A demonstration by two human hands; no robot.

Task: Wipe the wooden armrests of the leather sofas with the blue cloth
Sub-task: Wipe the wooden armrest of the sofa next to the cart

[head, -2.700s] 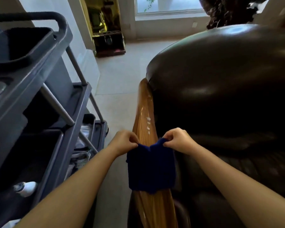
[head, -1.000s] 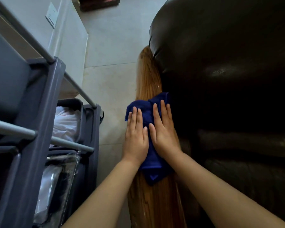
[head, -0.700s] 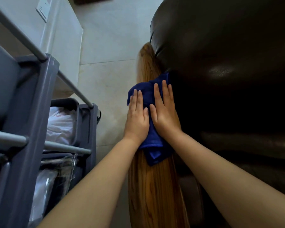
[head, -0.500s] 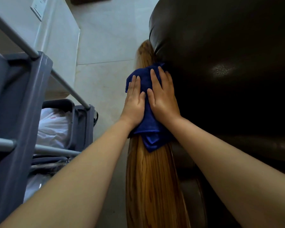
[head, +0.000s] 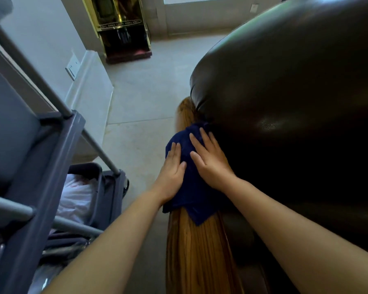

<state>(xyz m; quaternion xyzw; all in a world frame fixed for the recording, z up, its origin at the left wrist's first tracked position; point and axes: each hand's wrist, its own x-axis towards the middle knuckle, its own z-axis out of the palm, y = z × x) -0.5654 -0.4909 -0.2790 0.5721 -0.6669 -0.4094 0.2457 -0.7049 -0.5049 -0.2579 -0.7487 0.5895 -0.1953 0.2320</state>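
Observation:
A glossy wooden armrest (head: 197, 249) runs away from me along the left side of a dark leather sofa (head: 295, 98). The blue cloth (head: 191, 192) is draped over the armrest near its far end. My left hand (head: 173, 166) lies flat on the cloth's left part, fingers together and pointing forward. My right hand (head: 210, 159) presses flat on its right part, fingers slightly spread, next to the leather. Neither hand curls around the cloth. The armrest's far tip (head: 184, 109) shows beyond the cloth.
A grey cleaning cart (head: 40, 166) with metal rails stands close on my left, holding a white bag (head: 77, 200). Pale tiled floor (head: 140, 115) lies between cart and sofa. A brass-framed cabinet (head: 123, 28) stands by the far wall.
Both hands have slid the cloth forward along the armrest toward its far end. Earlier they pinched the cloth's top corners; now they press flat on it. My view has tilted up.

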